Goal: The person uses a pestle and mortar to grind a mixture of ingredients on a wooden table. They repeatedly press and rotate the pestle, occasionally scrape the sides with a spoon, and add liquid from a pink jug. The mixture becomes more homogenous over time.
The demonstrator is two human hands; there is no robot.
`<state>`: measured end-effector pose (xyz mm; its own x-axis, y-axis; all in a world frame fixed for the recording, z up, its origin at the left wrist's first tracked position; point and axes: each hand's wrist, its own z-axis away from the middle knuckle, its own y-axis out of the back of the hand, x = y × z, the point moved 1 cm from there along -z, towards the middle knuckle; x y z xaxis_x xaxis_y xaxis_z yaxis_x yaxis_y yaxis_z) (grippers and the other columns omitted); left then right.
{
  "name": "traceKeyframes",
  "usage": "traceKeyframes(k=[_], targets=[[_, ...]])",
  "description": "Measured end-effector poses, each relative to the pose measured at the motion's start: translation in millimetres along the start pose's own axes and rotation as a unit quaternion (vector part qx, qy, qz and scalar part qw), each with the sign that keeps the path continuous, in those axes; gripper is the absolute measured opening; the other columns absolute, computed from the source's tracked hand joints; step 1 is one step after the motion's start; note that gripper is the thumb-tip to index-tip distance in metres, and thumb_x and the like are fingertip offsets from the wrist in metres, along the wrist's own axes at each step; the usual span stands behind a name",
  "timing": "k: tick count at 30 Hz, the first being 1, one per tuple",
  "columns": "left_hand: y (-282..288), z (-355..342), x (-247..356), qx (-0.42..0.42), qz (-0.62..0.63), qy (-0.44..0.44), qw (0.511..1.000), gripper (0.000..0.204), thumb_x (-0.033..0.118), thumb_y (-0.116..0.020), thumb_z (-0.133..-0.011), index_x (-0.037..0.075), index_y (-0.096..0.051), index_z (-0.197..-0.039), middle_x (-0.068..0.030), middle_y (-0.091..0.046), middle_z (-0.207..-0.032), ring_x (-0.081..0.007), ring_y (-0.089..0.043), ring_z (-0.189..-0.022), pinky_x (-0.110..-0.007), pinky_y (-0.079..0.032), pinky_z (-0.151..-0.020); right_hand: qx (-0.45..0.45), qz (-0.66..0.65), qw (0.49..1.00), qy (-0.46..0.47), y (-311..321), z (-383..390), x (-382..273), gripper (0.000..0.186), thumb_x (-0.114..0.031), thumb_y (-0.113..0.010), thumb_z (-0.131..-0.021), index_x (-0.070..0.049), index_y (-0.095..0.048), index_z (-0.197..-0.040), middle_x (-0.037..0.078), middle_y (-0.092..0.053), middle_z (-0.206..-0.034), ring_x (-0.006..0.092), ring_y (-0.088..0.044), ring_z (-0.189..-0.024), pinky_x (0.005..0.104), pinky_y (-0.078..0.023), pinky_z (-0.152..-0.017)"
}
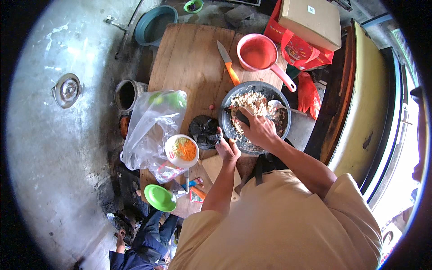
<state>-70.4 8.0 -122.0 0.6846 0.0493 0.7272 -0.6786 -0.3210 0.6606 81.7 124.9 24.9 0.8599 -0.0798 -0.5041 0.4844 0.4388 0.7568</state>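
Right hand (260,131) clamped on a dark pestle (243,117) in pale, crumbly mash (251,101), left hand (229,151), grip unclear, at the grey bowl's (228,128) near-left rim!

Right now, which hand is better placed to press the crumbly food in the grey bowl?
Likely the right hand: it is already inside the grey bowl, gripping a dark tool at the crumbly food. The left hand is only by the rim, beside the black plastic bag.

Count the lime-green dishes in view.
2: the larger dish at the near-left corner of the table, the smaller dish beyond its far edge. Others may be hidden.
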Motion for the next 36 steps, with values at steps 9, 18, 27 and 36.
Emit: traceKeyframes(k=[9, 18, 27, 36], targets=[[-4, 0, -6, -0.009, 0.026, 0.019, 0.999, 0.077, 0.027, -0.053, -0.092, -0.011, -0.034, -0.156, -0.0377, -0.049, -0.145, -0.0555, -0.050, -0.130, -0.058, -0.037, -0.113, -0.041, 0.062, 0.997, 0.000, -2, -6, -13, 0.060, -0.038, -0.066, -0.098, -0.030, -0.048, -0.154, 0.029, -0.073, -0.095, 0.0476, -0.073, -0.089, 0.0594, -0.058, -0.081], [1, -2, 0, 0.007, 0.016, -0.006, 1.000, 0.076, 0.025, -0.056, -0.092, -0.008, -0.034, -0.157, -0.0356, -0.055, -0.141, -0.0558, -0.056, -0.122, -0.057, -0.042, -0.109, 0.014, 0.059, 0.998, 0.020, 2, -14, -28, 0.056, -0.041, -0.064, -0.098, -0.027, -0.052, -0.151, 0.030, -0.072, -0.110, 0.0462, -0.072, -0.100, 0.0557, -0.058, -0.087], [-5, 4, -10, -0.029, 0.031, 0.047, 0.998, 0.074, 0.024, -0.053, -0.092, -0.011, -0.037, -0.155, -0.0343, -0.049, -0.148, -0.0519, -0.049, -0.132, -0.053, -0.035, -0.117, 0.059, -0.013, 0.998, -0.024, 29, -27, 7, 0.057, -0.044, -0.064, -0.098, -0.026, -0.054, -0.151, 0.027, -0.075, -0.099, 0.0468, -0.073, -0.094, 0.0562, -0.057, -0.083], [-2, 0, -4, 0.009, 0.036, 0.003, 0.999, 0.073, 0.027, -0.051, -0.095, -0.012, -0.037, -0.155, -0.0369, -0.054, -0.141, -0.0559, -0.053, -0.127, -0.058, -0.038, -0.113, -0.009, -0.052, 0.993, -0.102, 34, -6, 13, 0.057, -0.045, -0.065, -0.097, -0.026, -0.055, -0.150, 0.032, -0.072, -0.111, 0.0501, -0.070, -0.106, 0.0547, -0.055, -0.094]])
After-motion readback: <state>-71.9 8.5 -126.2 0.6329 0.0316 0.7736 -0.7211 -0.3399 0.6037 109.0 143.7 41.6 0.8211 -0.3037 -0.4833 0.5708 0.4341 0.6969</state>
